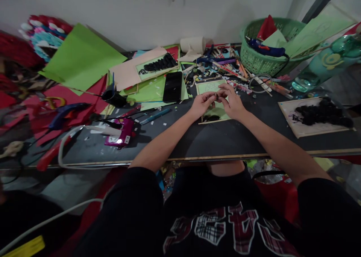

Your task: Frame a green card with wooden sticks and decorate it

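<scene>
My left hand [202,104] and my right hand [233,102] meet above a framed pale green sheet [210,85] at the table's middle. Their fingertips pinch a small dark lump [216,95] between them; its kind is too small to tell. Faint drawn lines show on the sheet's upper part, and thin light strips edge it. Close to the sheet's lower left corner lies a dark oval piece [211,118]. My hands hide much of the sheet.
A black phone [172,86] and a finished-looking framed panel [158,64] lie behind left. Another framed panel [318,114] with black pieces is at right. A green basket [255,58], a bottle [316,71], a purple power strip [120,133] and a blue glue gun [63,116] surround the workspace.
</scene>
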`<state>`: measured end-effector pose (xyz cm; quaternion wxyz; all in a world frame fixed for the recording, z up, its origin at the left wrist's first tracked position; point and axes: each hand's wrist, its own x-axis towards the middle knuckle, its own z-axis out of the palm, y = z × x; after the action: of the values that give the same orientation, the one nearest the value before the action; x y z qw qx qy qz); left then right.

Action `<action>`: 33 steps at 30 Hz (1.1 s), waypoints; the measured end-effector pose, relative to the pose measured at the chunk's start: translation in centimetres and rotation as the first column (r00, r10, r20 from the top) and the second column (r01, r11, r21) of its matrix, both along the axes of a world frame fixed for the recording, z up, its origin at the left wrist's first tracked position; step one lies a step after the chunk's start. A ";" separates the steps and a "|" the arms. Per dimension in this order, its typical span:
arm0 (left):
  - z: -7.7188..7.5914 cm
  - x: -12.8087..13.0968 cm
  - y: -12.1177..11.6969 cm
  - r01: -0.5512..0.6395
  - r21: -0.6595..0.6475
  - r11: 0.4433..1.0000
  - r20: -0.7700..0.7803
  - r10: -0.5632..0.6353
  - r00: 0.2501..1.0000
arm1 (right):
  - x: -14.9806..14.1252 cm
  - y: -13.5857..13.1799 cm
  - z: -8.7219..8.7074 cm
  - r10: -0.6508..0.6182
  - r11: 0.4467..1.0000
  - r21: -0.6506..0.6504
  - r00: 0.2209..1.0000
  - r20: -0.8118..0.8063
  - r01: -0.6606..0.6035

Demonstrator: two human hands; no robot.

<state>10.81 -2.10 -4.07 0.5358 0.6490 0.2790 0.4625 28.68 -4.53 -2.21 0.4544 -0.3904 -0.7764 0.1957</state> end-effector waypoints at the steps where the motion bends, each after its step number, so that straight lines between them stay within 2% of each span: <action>1: 0.0 0.0 0.1 -0.013 -0.003 1.000 -0.006 0.013 1.000 | 0.1 0.1 0.0 -0.009 1.000 0.001 1.000 -0.008 0.009; 4: -0.2 -0.1 0.3 -0.083 -0.023 0.996 -0.016 0.083 0.996 | 1.1 0.5 0.3 -0.081 0.996 0.045 0.997 -0.003 0.081; 7: -0.3 -0.2 0.4 -0.123 -0.025 0.992 -0.028 0.123 0.992 | 3.2 1.2 1.0 -0.273 0.959 0.095 0.961 0.054 0.267; 10: -0.1 -0.2 0.3 -0.129 -0.055 0.990 -0.010 0.128 0.992 | 5.1 1.6 1.8 -0.508 0.858 0.058 0.828 0.238 0.510; 12: 0.1 -0.1 0.2 -0.130 -0.073 0.989 0.009 0.131 0.991 | 5.4 1.7 2.2 -0.546 0.812 0.011 0.751 0.372 0.584; 14: 0.2 0.0 0.2 -0.120 -0.077 0.990 0.020 0.122 0.992 | 5.0 1.5 2.2 -0.519 0.824 0.006 0.752 0.407 0.566; 17: -0.1 0.1 0.3 -0.090 -0.063 0.994 0.039 0.092 0.995 | 3.1 0.8 2.1 -0.443 0.895 0.105 0.839 0.316 0.434; 20: -0.6 0.1 0.5 -0.047 -0.036 0.998 0.039 0.048 0.998 | 1.1 -0.1 1.8 -0.348 0.933 0.182 0.905 0.243 0.309; 27: -1.3 -0.1 0.8 -0.018 -0.032 0.999 0.082 0.020 0.996 | -0.1 0.1 0.7 -0.256 0.962 0.135 0.953 0.160 0.236; 33: -1.7 -0.2 0.7 -0.032 0.022 0.999 0.074 0.030 0.997 | -0.5 0.0 -0.1 -0.268 0.958 0.149 0.947 0.174 0.244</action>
<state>10.64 -1.39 -5.76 0.5311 0.6331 0.2637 0.4976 28.20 -4.57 -2.27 0.4222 -0.4758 -0.7701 0.0472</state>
